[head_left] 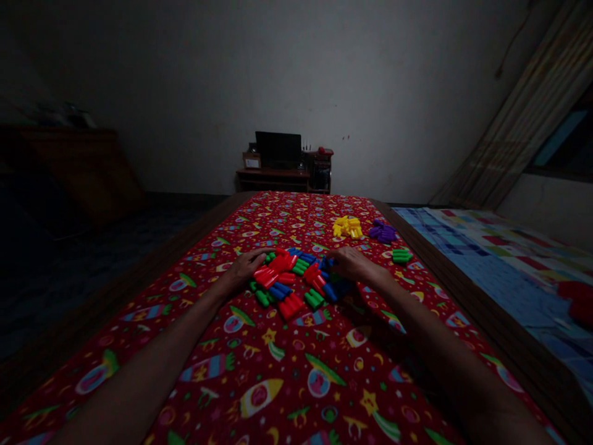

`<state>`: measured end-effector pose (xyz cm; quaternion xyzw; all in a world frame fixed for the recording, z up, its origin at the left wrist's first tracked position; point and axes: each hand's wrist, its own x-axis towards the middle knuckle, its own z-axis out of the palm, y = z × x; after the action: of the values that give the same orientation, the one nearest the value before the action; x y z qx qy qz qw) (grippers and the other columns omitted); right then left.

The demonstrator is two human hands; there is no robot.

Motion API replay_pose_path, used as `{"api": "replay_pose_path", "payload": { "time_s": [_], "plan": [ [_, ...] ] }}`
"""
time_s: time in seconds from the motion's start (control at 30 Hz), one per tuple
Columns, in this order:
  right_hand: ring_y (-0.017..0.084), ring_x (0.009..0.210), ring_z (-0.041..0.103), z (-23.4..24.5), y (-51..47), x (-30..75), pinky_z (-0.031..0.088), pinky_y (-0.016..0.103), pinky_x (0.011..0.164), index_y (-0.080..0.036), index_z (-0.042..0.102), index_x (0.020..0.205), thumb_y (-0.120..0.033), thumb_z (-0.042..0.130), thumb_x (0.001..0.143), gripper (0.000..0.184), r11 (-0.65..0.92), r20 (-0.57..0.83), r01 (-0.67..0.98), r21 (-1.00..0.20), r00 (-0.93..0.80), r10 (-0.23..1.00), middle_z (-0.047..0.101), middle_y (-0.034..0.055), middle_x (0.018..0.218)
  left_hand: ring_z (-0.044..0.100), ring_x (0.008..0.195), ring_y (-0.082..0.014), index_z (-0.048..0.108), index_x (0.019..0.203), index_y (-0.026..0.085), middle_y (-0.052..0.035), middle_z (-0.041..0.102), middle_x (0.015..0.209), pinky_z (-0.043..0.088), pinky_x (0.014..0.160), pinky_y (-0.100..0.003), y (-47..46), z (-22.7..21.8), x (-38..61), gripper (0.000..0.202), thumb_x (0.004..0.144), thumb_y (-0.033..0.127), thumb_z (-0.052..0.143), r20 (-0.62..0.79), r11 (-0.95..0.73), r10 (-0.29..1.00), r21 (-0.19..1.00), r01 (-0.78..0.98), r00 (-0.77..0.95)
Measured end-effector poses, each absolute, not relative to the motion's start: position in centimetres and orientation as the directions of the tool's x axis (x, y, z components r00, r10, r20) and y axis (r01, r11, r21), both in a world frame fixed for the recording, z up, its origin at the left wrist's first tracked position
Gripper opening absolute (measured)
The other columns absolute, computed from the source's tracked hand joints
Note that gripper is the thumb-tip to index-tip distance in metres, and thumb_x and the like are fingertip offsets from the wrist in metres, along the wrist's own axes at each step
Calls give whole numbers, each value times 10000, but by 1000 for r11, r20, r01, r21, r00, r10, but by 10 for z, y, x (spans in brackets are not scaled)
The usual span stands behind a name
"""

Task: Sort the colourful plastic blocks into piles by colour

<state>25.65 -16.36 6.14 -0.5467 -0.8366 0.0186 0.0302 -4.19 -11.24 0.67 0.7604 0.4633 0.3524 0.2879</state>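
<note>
A mixed pile of red, blue and green plastic building pieces lies on the red patterned cloth [259, 395]. My left hand [244, 269] rests against the pile's left edge, fingers stretched beside the red pieces [277, 267] and small green ones. At the right edge, my right hand [351, 263] is bent down over the blue pieces [330, 290], its fingers closed about a blue one; the fingertips are partly hidden. Green pieces [314, 300] lie at the pile's near side. Farther right sit separate groups: yellow pieces [347, 227], purple pieces [382, 232] and green pieces [401, 256].
Brown edging [463, 303] borders the cloth. Beyond the far end stands a desk [273, 175] with a monitor [278, 149]. A wooden cabinet [78, 173] is at the left. On the right lies blue and patchwork bedding [454, 259] beneath a curtain [514, 111]. The room is dim.
</note>
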Motion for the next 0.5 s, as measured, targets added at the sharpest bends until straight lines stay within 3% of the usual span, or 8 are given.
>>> {"api": "replay_pose_path", "payload": {
  "time_s": [0.2,0.37,0.5],
  "plan": [
    [203,923,643,65,-160,269,411,223,659,-180,686,1102,-272,591,820,312,348,-85,937,-18,-349,933,701,106,1030,594,1127,-290,661,1170,147,-104,658,1222,443,981,-405,-112,5,-43,571,801,517,429,270,-405,907,773,489,324],
    [194,825,654,71,-167,261,386,217,580,-183,711,1053,-318,604,808,299,434,-216,900,28,-419,882,719,88,955,598,1116,-299,658,1175,138,-110,653,1227,447,975,-411,-108,2,-44,605,788,540,424,269,-405,907,766,499,325],
    [184,799,643,64,-171,250,357,216,547,-164,714,1014,-246,562,812,266,459,-191,884,85,-438,879,714,105,960,583,1143,-297,658,1170,128,-117,662,1209,434,989,-402,-108,2,-44,598,789,528,430,280,-417,901,769,485,330]
  ]
}}
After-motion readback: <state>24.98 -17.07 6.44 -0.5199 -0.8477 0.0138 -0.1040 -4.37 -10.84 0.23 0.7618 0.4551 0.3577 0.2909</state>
